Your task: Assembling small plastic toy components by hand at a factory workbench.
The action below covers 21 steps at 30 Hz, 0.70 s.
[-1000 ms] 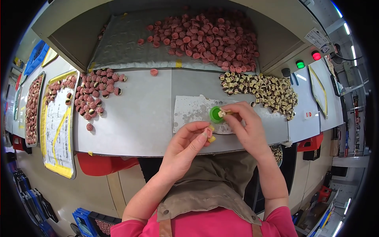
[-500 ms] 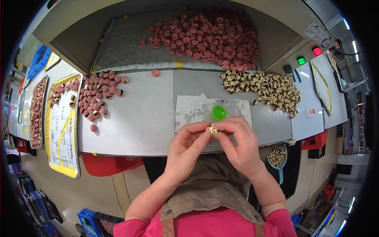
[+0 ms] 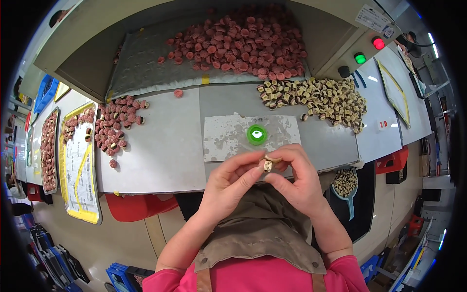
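Note:
Close to the table's front edge, my left hand (image 3: 228, 184) pinches a small cream block (image 3: 268, 166) with dark spots between thumb and fingertips. Opposite it, my right hand (image 3: 300, 179) curls its fingers against a thin beige curved piece (image 3: 274, 158) at the block's top; its thumb stands slightly off the block. Whether the two pieces are joined, I cannot tell. Just beyond my fingers, a round green cup (image 3: 256, 134) rests on a spotted white sheet (image 3: 220, 138).
Pink textured shells (image 3: 243, 44) heap under the machine hood. Cream-and-brown pieces (image 3: 335, 104) lie at right; pink balls with dark parts (image 3: 116, 121) lie at left beside a yellow-edged tray (image 3: 78, 180). Below the table's right edge sits a blue scoop (image 3: 351, 190) of small pieces.
My right thumb has come away from the block, and the beige curved piece now shows above it. The view has shifted slightly, so the table things appear further left.

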Each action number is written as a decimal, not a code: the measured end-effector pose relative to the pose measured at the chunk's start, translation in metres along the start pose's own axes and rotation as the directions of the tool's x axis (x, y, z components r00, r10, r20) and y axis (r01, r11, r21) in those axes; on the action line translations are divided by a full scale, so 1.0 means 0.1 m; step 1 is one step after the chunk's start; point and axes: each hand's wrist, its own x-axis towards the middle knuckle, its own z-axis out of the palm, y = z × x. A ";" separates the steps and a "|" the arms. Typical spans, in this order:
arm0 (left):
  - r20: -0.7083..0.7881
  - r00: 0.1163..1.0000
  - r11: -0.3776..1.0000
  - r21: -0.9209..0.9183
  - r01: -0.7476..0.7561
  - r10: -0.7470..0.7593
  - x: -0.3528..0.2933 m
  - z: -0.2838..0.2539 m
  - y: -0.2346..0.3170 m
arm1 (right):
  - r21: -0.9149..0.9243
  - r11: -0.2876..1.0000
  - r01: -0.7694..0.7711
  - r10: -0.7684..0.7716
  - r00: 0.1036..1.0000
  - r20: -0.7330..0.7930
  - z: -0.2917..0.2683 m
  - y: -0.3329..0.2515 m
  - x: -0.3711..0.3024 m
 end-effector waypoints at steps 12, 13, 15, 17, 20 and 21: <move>0.227 0.939 0.954 -0.089 0.285 -0.259 0.25 0.30 -0.08 | 0.025 0.998 0.065 -0.065 0.998 0.008 -0.40 0.24 -0.15; 0.251 0.929 0.946 -0.106 0.306 -0.272 0.26 0.29 -0.13 | 0.028 0.998 0.065 -0.065 0.998 0.003 -0.40 0.27 -0.17; 0.275 0.918 0.937 -0.119 0.327 -0.286 0.27 0.29 -0.18 | 0.106 0.992 0.064 -0.062 0.998 -0.019 -0.39 0.34 -0.18; 0.267 0.918 0.937 -0.110 0.331 -0.293 0.28 0.29 -0.20 | 0.147 0.987 0.069 -0.065 0.997 -0.033 -0.38 0.38 -0.19; 0.251 0.923 0.941 -0.097 0.323 -0.291 0.27 0.36 -0.19 | 0.112 0.991 0.080 -0.074 0.996 -0.059 -0.39 0.40 -0.20; 0.239 0.927 0.944 -0.094 0.317 -0.288 0.27 0.39 -0.19 | 0.112 0.990 0.084 -0.077 0.995 -0.065 -0.40 0.39 -0.20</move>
